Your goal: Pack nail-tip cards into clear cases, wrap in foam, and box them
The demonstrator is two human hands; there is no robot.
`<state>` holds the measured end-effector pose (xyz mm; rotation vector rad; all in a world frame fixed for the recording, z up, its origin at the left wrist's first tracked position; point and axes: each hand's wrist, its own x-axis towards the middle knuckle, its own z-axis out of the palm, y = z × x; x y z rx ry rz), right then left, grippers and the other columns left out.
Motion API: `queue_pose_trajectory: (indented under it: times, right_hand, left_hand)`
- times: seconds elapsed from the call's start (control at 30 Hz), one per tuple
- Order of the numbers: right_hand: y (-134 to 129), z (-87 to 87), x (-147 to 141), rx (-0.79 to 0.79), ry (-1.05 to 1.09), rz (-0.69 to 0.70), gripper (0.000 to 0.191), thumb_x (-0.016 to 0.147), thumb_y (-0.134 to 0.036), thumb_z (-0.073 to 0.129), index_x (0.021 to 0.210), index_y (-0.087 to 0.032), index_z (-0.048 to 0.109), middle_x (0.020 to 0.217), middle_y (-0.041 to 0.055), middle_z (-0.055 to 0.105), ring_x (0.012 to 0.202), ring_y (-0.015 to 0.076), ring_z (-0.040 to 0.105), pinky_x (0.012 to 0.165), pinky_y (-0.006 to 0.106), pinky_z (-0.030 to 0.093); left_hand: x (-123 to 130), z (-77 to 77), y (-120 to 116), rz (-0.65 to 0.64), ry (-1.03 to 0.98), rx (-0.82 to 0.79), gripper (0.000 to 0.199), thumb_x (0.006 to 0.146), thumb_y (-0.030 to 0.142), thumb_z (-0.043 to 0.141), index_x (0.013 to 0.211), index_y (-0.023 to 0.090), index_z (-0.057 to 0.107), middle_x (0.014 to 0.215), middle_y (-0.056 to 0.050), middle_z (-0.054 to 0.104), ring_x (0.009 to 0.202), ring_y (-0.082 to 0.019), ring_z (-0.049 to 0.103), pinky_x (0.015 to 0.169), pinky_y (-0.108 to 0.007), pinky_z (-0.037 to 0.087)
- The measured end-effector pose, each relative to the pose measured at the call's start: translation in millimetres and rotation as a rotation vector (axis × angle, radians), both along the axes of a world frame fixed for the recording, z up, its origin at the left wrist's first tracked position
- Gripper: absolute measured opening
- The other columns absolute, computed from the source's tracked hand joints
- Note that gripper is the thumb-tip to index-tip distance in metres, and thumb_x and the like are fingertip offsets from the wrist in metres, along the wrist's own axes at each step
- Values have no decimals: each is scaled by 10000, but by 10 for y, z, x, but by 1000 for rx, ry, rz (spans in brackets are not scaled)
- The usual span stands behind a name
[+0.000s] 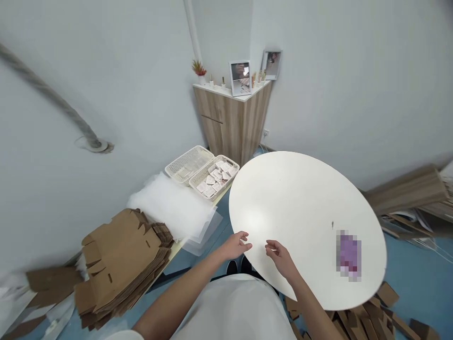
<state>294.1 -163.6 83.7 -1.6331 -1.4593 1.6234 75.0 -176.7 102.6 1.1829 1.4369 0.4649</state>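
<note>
My left hand hovers by the near left edge of a round white table, its fingers apart and nothing in them. Facing it across a small gap, my right hand is over the table's near part, fingers loosely curved and holding nothing. On the table's right side lies a purple item that is pixelated, so its kind is hidden. A small dark object rests just beyond it.
At left, a side table bears a stack of flat cardboard boxes, translucent white sheets and a white basket of small packets. A wooden cabinet fills the corner. More cardboard boxes lie on the floor at right.
</note>
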Motion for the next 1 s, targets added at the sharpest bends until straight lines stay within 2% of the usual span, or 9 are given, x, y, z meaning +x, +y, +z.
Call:
queue_pose_trajectory:
  times: [0.13, 0.23, 0.37, 0.5, 0.67, 0.8, 0.9, 1.0]
  right_hand:
    - [121, -234, -49, -90, 26, 12, 423, 675, -459, 573, 1007, -197, 585, 931, 67, 642, 778, 194, 615, 769, 366, 458]
    - [184, -304, -183, -176, 22, 58, 434, 679, -482, 564, 1005, -196, 578, 935, 62, 635, 797, 190, 612, 759, 351, 454]
    - [285, -247, -464, -248, 32, 132, 442, 683, -493, 565, 1010, -196, 570, 969, 63, 626, 817, 182, 612, 739, 320, 454]
    - [459, -149, -861, -232, 45, 164, 451, 677, -483, 580, 1028, -199, 564, 1010, 70, 624, 817, 176, 615, 723, 308, 451]
    - [661, 26, -1515, -159, 51, 191, 444, 683, -485, 574, 1025, -203, 570, 1030, 74, 622, 822, 179, 615, 707, 302, 460]
    - [662, 92, -1965, -56, 74, 215, 450, 695, -479, 557, 1053, -206, 559, 1046, 73, 617, 830, 177, 606, 723, 303, 470]
    - [653, 67, -2144, -26, 31, 303, 413, 718, -449, 538, 1053, -208, 560, 1033, 71, 618, 879, 186, 591, 745, 317, 469]
    - [782, 45, -2210, 67, -75, 350, 390, 725, -417, 529, 1055, -213, 564, 1093, 68, 591, 992, 200, 546, 817, 340, 445]
  left_hand:
    - [-180, -42, -62, 94, 83, -26, 565, 722, 505, 521, 1166, 158, 476, 1155, -119, 540, 934, -203, 559, 794, -309, 422]
    - [-315, -96, -152, 147, 91, -88, 561, 732, 504, 512, 1176, 166, 465, 1170, -117, 531, 963, -210, 547, 795, -313, 424]
    - [-507, -144, -237, 234, 57, -118, 618, 735, 512, 509, 1242, 177, 398, 1183, -119, 510, 963, -204, 543, 782, -310, 434]
    - [-819, -157, -248, 326, 28, -42, 671, 739, 511, 511, 1305, 208, 313, 1175, -112, 498, 940, -191, 546, 755, -301, 447]
    - [-1369, -208, -245, 425, 23, 105, 581, 737, 454, 537, 1238, 198, 395, 1084, -96, 542, 859, -166, 565, 754, -301, 452]
    - [-1685, -289, -255, 502, 35, 124, 511, 740, 411, 536, 1177, 164, 443, 1041, -101, 556, 819, -162, 572, 710, -287, 463]
    - [-1797, -311, -233, 472, 14, 110, 479, 738, 408, 538, 1145, 163, 477, 1030, -98, 568, 825, -167, 576, 712, -285, 467]
    - [-1868, -285, -123, 423, 14, 110, 452, 739, 410, 542, 1121, 170, 506, 1025, -93, 584, 834, -171, 581, 750, -294, 462]
